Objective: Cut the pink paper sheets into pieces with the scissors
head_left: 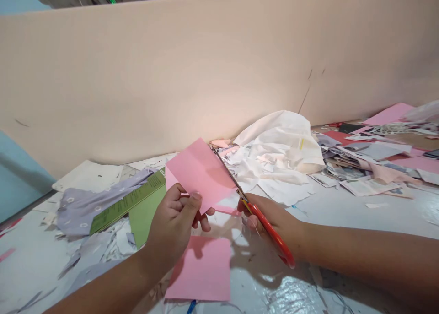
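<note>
Scissors [272, 234] with red handles fill the right hand's [279, 215] grip in the head view, at four o'clock from a raised pink sheet [202, 172], blades along its edge. The left hand [174, 224], at seven o'clock, pinches that sheet. On the bench [346, 218], another pink sheet [206, 277] lies at six o'clock, green card [146, 224] at eight.
</note>
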{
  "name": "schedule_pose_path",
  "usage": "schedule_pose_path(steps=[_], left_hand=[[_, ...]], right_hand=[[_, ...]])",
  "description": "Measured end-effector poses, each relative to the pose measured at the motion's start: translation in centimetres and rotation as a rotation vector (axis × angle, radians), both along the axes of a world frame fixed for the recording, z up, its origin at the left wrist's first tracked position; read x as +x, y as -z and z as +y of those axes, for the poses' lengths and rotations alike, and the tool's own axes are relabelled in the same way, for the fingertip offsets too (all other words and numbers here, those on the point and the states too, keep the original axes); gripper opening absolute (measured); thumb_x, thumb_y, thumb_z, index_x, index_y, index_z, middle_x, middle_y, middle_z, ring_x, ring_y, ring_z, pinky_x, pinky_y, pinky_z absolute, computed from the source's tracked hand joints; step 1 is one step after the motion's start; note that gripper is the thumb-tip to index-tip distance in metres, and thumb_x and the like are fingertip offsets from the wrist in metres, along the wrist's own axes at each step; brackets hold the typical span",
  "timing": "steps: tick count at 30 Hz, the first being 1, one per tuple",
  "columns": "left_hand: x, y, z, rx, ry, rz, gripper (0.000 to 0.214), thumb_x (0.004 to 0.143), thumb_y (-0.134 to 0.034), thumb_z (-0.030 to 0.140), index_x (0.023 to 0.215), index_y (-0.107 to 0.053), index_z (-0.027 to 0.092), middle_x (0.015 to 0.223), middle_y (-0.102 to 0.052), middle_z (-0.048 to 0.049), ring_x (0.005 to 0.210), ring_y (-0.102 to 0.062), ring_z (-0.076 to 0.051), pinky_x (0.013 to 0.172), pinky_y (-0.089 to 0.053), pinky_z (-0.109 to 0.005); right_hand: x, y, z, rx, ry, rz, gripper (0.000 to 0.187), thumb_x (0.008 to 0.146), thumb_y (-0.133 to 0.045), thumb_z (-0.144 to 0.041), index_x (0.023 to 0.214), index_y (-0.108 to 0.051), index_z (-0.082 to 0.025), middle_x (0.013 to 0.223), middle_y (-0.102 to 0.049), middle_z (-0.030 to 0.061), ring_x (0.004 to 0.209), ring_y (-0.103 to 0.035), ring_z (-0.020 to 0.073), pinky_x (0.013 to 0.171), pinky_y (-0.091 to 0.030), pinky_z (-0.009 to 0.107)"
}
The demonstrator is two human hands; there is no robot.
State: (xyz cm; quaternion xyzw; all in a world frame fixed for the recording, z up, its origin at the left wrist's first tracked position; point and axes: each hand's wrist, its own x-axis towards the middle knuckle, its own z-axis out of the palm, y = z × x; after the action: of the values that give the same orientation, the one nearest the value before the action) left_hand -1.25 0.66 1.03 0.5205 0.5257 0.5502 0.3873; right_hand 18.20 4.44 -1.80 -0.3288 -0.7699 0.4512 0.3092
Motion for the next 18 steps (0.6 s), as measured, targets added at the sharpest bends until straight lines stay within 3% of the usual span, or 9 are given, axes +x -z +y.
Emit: schedule_pose_path(steps=[4,18], left_hand=[[0.03,0.00,-0.05,0.001,-0.010,0.014,0.019,0.076,-0.051,0.039,0.075,-0.047,0.021,0.048,-0.053,0.0068,0.043,-0.054,-0.010,0.047,-0.041,-0.021],[0.11,0.03,-0.15,-0.001,-0.042,-0.017,0.018,0.075,-0.054,0.038,0.073,-0.049,0.020,0.046,-0.051,0.0067,0.052,-0.059,-0.012,0.051,-0.046,-0.023]], right_hand=[[0.07,0.21,0.20,0.114,0.012,-0.071,0.008,0.076,-0.047,-0.026,0.074,-0.046,-0.018,0.073,-0.054,0.0012,0.064,-0.049,0.0145,0.055,-0.038,0.026],[0.04,0.33,0.50,0.152,0.025,-0.085,0.011,0.075,-0.045,-0.028,0.069,-0.047,-0.019,0.066,-0.051,-0.0014,0.057,-0.044,0.0120,0.049,-0.033,0.023]])
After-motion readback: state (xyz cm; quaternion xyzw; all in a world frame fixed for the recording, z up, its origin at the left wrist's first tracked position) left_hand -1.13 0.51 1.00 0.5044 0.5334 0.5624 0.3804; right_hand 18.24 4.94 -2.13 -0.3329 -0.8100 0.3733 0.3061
